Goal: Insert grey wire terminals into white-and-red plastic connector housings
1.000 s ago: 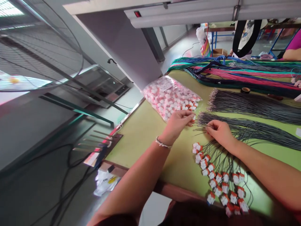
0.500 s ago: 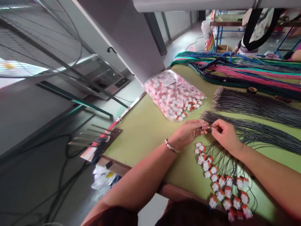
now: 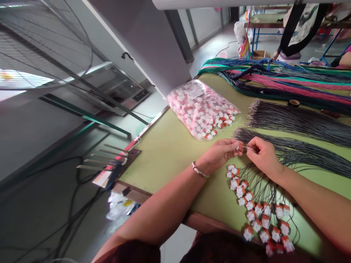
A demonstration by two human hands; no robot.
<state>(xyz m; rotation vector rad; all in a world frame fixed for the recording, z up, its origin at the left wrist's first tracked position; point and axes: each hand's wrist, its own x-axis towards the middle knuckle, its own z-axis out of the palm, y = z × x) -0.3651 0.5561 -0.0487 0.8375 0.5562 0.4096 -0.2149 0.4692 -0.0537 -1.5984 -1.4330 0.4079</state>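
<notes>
Between the thumb and fingers of my left hand [image 3: 223, 151] is a small orange-and-white connector [image 3: 240, 148]. My right hand [image 3: 260, 153] pinches a thin wire [image 3: 246, 147], its metal tip pointing at the connector's orange side; whether the tip is inside I cannot tell. Below both hands lie several orange-and-white connectors with dark wires attached [image 3: 257, 210], spread toward the table's front edge. Just behind my right hand a bundle of dark wires [image 3: 301, 146] lies with its metal ends to the left.
A clear plastic bag of connectors [image 3: 203, 107] lies behind my left hand. Another dark wire bundle [image 3: 296, 120], a tape roll [image 3: 294, 103] and long coloured wires [image 3: 287, 84] lie farther back on the green table [image 3: 161, 157]. A rack with metal prongs [image 3: 109, 160] sits at the left edge.
The connector in my left hand has turned slightly, so its orange face shows less squarely. My right hand keeps the wire close to it; both hands stay nearly in place.
</notes>
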